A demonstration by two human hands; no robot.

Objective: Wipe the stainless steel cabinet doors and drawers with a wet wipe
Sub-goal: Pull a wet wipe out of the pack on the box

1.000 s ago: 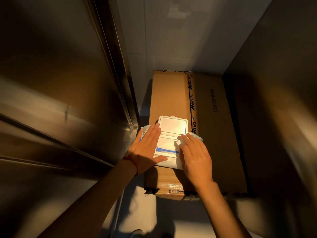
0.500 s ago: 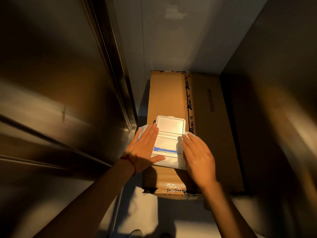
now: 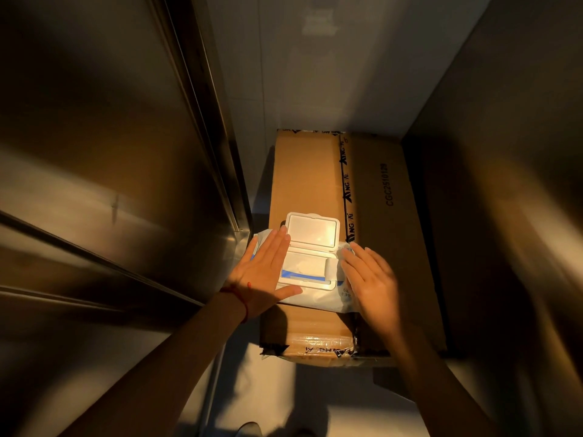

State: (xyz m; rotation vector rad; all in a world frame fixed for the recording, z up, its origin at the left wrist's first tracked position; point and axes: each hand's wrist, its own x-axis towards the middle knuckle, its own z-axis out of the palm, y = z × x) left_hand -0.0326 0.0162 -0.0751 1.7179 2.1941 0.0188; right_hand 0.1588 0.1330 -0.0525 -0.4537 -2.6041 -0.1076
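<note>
Head view looks down between two steel faces: your left hand (image 3: 263, 272) lies flat, fingers straight and together, pressing on the left end of the wet wipe pack (image 3: 310, 279), with the thumb stretched along the pack's near edge. Your right hand (image 3: 372, 285) rests on the right end of the same pack, fingers extended and slightly spread, curled round nothing; its outline is a little blurred, so you cannot tell how firmly it presses. Neither hand holds a wipe.

The pack sits on top of a cardboard box (image 3: 378, 190), at the near left part of the lid, just beside the black printed tape that runs along the box. Its white flip lid (image 3: 314, 231) stands open, hinged back away from you, and the dispensing opening (image 3: 304, 268) between your two hands shows a pale sheet with a blue strip along its near edge.

A red string bracelet (image 3: 244, 302) circles your left wrist. The stainless steel cabinet door (image 3: 104, 159) rises on your left, close to the box, with its vertical edge trim just beside the pack's left corner. A darker steel panel (image 3: 511, 184) stands on your right. The box rests on a pale floor (image 3: 284, 398).
</note>
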